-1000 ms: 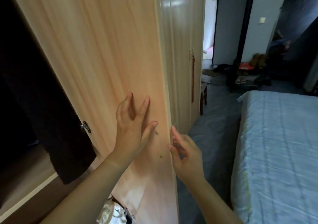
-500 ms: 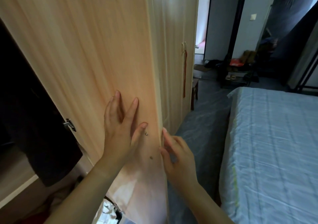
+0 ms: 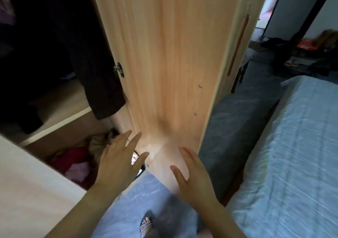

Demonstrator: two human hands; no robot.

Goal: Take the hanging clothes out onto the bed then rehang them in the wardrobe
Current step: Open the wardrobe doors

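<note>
The left hand (image 3: 118, 164) and right hand (image 3: 193, 179), spread and empty, have been lowered off the wardrobe door (image 3: 164, 64); hanging clothes (image 3: 87, 64) are exposed.

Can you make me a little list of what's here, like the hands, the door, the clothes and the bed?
left hand: open, fingers spread, by the door's lower left edge
right hand: open, fingers spread, in front of the door's bottom part
wardrobe door: light wood, swung open
dark garment: hangs inside the wardrobe, left of the door
bed: on the right, pale blue cover
hands touching door: cannot tell
</note>
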